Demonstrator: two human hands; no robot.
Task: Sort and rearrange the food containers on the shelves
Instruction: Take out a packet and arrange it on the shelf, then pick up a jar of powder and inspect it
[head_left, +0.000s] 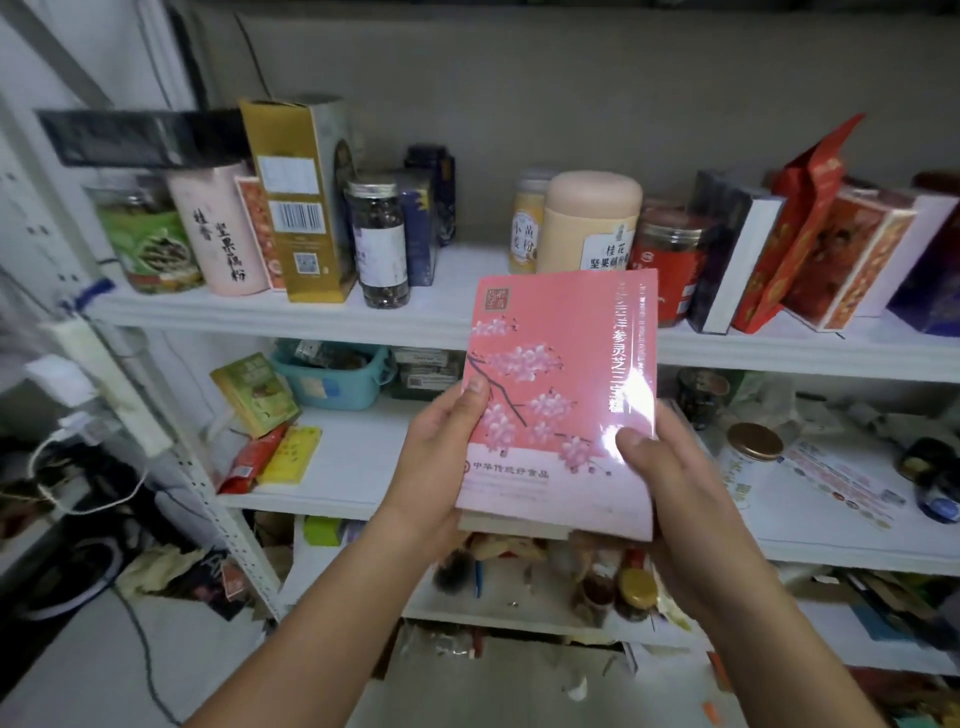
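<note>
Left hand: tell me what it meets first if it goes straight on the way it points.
The left hand grips the pink box; beyond that, probably the upper shelf's front edge near the peach canister, though depth is unclear.

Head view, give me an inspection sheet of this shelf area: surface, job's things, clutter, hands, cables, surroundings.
Surface: white shelves, three levels visible, all loaded.
Job's things: pink box held before the shelves; gold box, peach jar, other jars and boxes on top shelf.
Clutter: teal basket on middle shelf; jumbled packets on lowest shelf.
Hands: left hand and right hand both grip the pink box.
Cables: power strip by left post; black cable on the floor.
Surroundings: grey wall behind.
</note>
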